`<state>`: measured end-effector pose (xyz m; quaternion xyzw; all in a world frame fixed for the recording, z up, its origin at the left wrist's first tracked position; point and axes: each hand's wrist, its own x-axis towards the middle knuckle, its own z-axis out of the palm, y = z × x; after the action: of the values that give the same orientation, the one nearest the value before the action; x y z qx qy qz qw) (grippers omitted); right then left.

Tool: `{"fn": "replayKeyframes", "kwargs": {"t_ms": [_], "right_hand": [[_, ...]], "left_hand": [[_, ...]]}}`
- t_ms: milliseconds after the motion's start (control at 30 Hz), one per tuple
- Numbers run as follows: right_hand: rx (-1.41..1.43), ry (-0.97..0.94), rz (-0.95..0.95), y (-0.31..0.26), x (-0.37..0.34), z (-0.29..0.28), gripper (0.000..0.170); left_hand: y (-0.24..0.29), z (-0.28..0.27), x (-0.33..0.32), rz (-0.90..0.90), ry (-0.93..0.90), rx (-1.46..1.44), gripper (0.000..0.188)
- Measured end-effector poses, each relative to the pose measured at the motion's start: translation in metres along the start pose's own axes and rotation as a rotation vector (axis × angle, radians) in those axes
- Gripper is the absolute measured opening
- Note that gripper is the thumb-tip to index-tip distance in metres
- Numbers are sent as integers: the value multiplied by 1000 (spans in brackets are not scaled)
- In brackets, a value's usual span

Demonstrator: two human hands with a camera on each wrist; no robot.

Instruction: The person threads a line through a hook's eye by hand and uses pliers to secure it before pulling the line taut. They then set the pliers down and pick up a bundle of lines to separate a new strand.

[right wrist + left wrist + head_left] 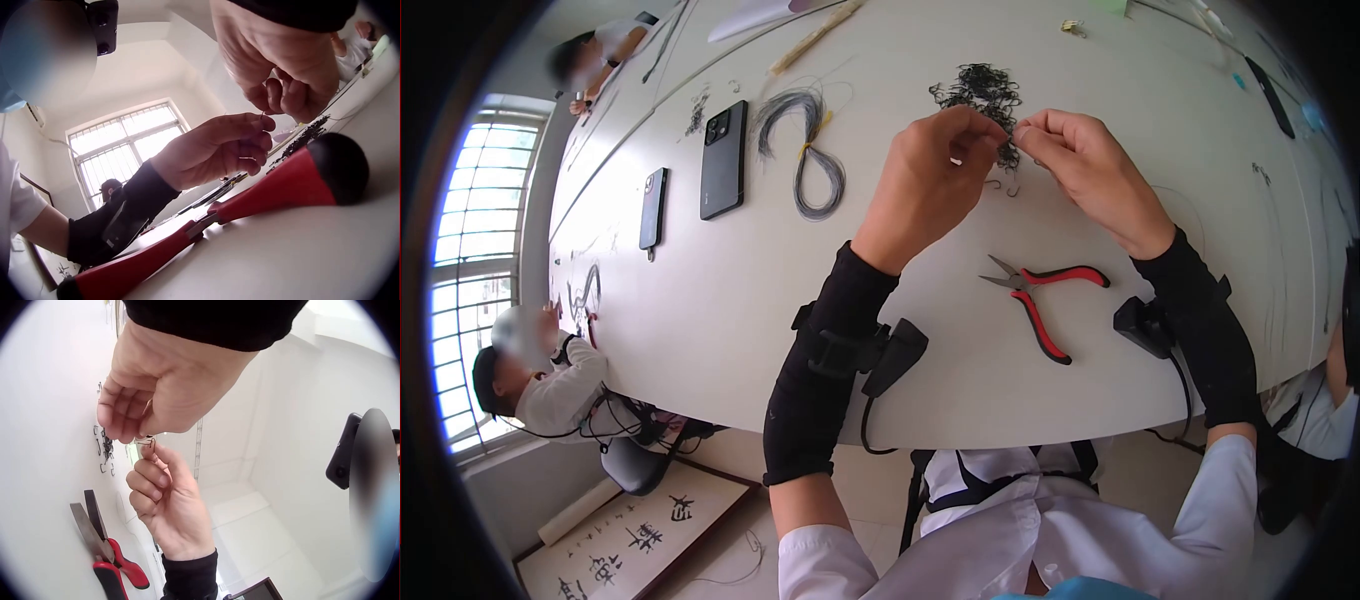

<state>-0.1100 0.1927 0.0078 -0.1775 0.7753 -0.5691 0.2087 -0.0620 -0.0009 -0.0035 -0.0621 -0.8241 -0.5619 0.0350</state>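
Observation:
Both hands are raised over the white table, fingertips almost meeting. My left hand (935, 180) pinches a small dark fish hook (150, 443) between thumb and forefinger. From the other side my right hand (1090, 165) pinches at the same hook, whose bend shows by its fingertips in the left wrist view. Just beyond the hands lies a tangled pile of black fish hooks (978, 85), partly hidden behind the fingers. Red-and-black pliers (1028, 285) lie with jaws apart on the table between my forearms and nearer my body.
Left of my hands lie a tied bundle of grey line (820, 185), a large dark phone (724, 160) and a smaller phone (654, 208). More loose hooks (697, 112) are scattered beyond the phones. Two people sit along the left side. The table's near edge (960, 446) runs before my body.

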Motion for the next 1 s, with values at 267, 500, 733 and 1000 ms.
{"fn": "replayKeyframes", "kwargs": {"t_ms": [267, 500, 733, 1000], "right_hand": [[-15, -5, -67, 12, 4, 3, 27], [-30, 31, -111, 16, 7, 4, 26], [26, 57, -174, 19, 9, 6, 27], [-55, -5, -167, 15, 8, 2, 27]], "left_hand": [[0, 4, 0, 54, 53, -46, 16], [-1, 3, -1, 22, 38, -4, 16], [4, 3, -1, 32, 99, -3, 17], [6, 2, -1, -15, 61, -71, 18]]}}
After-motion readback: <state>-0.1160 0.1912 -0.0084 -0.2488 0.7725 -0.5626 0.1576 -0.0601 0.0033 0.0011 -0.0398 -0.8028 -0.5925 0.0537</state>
